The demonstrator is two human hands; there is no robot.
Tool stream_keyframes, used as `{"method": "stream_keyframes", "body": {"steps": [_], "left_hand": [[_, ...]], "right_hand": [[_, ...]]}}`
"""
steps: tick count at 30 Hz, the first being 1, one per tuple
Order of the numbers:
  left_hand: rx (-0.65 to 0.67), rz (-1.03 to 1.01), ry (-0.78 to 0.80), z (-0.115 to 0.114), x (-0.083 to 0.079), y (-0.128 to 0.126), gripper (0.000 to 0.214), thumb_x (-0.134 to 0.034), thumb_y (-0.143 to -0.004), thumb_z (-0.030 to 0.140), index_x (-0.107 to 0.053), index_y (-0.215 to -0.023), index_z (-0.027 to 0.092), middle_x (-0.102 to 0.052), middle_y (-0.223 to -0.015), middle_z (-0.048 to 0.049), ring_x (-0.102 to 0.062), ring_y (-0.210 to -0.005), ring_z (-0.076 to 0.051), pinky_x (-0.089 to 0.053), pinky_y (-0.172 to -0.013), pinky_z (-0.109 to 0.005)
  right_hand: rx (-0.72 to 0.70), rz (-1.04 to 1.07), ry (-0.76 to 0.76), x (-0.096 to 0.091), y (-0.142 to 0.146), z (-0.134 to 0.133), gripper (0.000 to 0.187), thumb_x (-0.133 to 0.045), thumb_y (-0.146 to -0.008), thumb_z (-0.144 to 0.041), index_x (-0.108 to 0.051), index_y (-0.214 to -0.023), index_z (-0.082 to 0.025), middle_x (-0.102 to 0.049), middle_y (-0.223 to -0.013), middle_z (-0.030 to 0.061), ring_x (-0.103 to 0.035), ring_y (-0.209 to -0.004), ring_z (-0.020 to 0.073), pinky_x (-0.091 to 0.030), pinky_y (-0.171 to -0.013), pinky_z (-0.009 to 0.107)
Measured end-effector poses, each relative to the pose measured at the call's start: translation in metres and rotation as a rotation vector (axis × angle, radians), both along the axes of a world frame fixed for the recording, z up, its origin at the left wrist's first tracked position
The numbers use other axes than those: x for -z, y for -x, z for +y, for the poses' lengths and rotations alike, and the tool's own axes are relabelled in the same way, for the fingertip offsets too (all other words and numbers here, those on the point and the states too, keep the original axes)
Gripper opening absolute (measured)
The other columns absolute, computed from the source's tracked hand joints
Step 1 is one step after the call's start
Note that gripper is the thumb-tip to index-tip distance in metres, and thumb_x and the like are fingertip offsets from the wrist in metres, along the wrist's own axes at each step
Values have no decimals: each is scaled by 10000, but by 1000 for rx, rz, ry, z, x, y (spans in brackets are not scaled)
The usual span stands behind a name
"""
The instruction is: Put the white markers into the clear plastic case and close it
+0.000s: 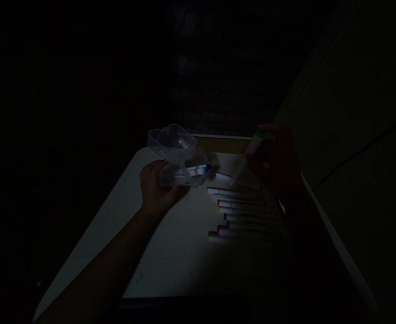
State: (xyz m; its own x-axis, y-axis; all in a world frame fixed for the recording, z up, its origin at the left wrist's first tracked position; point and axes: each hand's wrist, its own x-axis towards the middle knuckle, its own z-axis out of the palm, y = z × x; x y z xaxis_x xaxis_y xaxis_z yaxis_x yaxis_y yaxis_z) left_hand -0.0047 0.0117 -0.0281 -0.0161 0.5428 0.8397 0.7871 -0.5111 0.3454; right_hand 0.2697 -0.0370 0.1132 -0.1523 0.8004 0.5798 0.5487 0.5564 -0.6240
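Observation:
My left hand (156,186) is closed around the near left side of a clear plastic case (170,143), whose lid stands open. Inside the case lie a few white markers (193,171) with blue and purple ends pointing right. Raised above the table on the right, my right hand (274,155) grips a white marker (253,145) with a green end, tilted so that its other end points down and left. Below that hand, several white markers (240,210) lie side by side in a column, with pink, orange, yellow, red and green ends. One marker with a dark blue end (223,176) lies farthest back.
The white table (164,256) has rounded corners. A brown strip (221,145) runs along its far edge. A dark cable (356,157) crosses the right side. The room is very dark, and the far background cannot be made out.

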Motion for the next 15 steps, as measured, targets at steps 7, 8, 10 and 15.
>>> {"method": "stream_keyframes", "body": {"steps": [7,8,10,15], "left_hand": [[35,22,-55,0,-2,0,614,-721,-656,456,-496,-1162,190,-597,-1125,-104,-572,-1034,-305,-453,-871,-448],[29,23,-43,-1,-3,0,616,-716,-657,464,-492,-1163,194,-596,-1126,-105,-571,-1036,-307,-453,-870,-450],[28,17,-30,-1,-4,-1,619,-703,-657,481,-486,-1164,199,-591,-1129,-110,-568,-1043,-312,-452,-867,-455],[14,7,-8,-1,-4,-1,642,-714,-628,495,-481,-1157,214,-584,-1119,-113,-567,-1038,-313,-449,-863,-454]], "right_hand": [[-71,244,-95,-2,4,-8,376,-607,-824,-241,-364,-1106,-294,-669,-903,-27,-677,-803,148,-571,-642,298],[-75,245,-91,-2,6,-9,362,-605,-825,-239,-364,-1089,-293,-676,-912,-23,-680,-817,150,-578,-659,305],[-93,252,-66,-2,10,-10,344,-600,-823,-217,-358,-1055,-291,-687,-899,-24,-684,-799,146,-586,-670,305],[-128,179,33,2,19,-12,327,-602,-814,-185,-380,-1028,-292,-687,-929,-21,-688,-779,141,-581,-649,289]]}}
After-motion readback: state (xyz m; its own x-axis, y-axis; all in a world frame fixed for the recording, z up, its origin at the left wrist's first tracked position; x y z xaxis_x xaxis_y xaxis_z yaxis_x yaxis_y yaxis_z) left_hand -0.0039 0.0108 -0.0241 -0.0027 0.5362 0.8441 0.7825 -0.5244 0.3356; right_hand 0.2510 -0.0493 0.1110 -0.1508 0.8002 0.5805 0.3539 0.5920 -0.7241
